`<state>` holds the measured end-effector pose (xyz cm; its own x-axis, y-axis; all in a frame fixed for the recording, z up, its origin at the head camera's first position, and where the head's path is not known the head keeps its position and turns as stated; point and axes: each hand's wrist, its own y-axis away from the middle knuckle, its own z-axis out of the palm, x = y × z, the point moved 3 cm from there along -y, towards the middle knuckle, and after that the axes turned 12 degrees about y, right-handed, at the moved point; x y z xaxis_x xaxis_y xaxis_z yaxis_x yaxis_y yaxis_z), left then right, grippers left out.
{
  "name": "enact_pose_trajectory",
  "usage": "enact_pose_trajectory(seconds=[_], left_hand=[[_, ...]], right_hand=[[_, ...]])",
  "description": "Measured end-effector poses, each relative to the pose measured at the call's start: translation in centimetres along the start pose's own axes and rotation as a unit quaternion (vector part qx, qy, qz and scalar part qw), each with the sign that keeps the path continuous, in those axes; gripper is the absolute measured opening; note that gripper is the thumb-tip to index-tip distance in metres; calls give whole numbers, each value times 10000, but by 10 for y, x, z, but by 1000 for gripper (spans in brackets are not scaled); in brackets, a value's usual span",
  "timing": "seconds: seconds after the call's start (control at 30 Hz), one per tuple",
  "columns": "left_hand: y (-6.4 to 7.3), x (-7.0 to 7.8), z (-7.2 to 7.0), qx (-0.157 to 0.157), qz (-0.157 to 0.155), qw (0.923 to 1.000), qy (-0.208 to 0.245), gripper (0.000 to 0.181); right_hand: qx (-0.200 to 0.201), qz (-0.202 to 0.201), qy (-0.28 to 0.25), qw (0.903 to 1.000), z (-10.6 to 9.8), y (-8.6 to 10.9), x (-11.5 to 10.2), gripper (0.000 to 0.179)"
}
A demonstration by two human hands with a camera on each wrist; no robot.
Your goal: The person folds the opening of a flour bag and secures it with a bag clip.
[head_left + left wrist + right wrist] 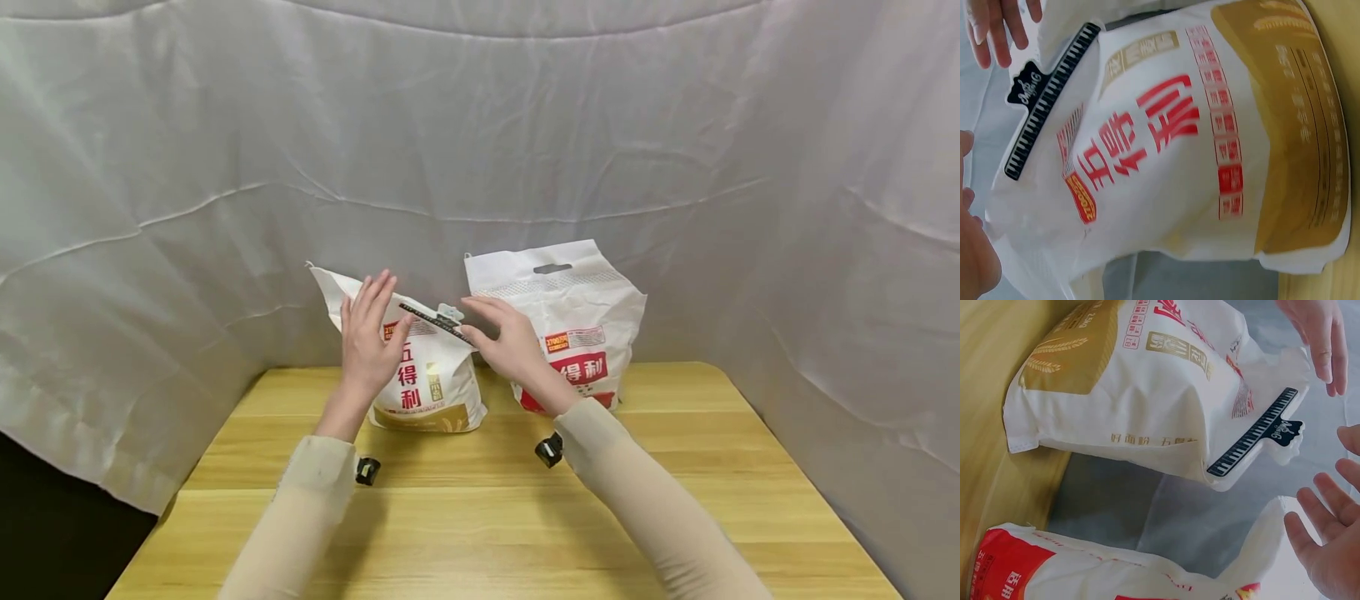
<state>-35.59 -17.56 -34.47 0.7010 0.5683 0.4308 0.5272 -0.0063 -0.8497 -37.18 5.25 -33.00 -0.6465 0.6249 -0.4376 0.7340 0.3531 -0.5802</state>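
A white flour bag (459, 383) with red lettering and a gold base stands on the table, its top slanted. Across its folded top sits a bag clip (1254, 432) with a black-and-white piano-key pattern and a small black tab. My left hand (367, 346), fingers straight and pointing up, is at the bag's upper left, near the clip's upper end. On the other side my right hand (512, 340) has its fingers spread by the clip's lower end. In the right wrist view, its fingers (1316, 515) are apart from the clip and hold nothing.
A second white flour bag (558, 304), with a red label and a cut-out handle slot, stands close on the right, partly behind my right hand. The wooden table (465, 517) ends at a grey curtain (450, 125) that hangs behind and at both sides.
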Motion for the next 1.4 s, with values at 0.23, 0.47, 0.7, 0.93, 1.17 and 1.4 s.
enact_pose_trajectory(seconds=[0.23, 0.47, 0.7, 0.93, 1.17, 1.4], left_hand=[[1, 10, 8, 142, 5, 9992, 367, 60], [-1, 20, 20, 219, 75, 9975, 663, 60], [-9, 29, 34, 223, 286, 9956, 861, 59], [-19, 38, 48, 172, 446, 9932, 1058, 57], [-35, 52, 64, 110, 650, 9898, 1261, 56], [-50, 65, 87, -21, 890, 9873, 1316, 55]], right_hand=[[285, 51, -32, 9996, -8, 12, 8, 45], [814, -36, -90, 9966, -20, 23, 16, 44], [1327, -48, -141, 9910, -38, 29, 24, 43], [1684, 238, -206, 9852, -55, 34, 34, 44], [2227, 471, -51, 9737, -79, 37, 47, 44], [2836, 561, -6, 9573, -97, 47, 73, 42]])
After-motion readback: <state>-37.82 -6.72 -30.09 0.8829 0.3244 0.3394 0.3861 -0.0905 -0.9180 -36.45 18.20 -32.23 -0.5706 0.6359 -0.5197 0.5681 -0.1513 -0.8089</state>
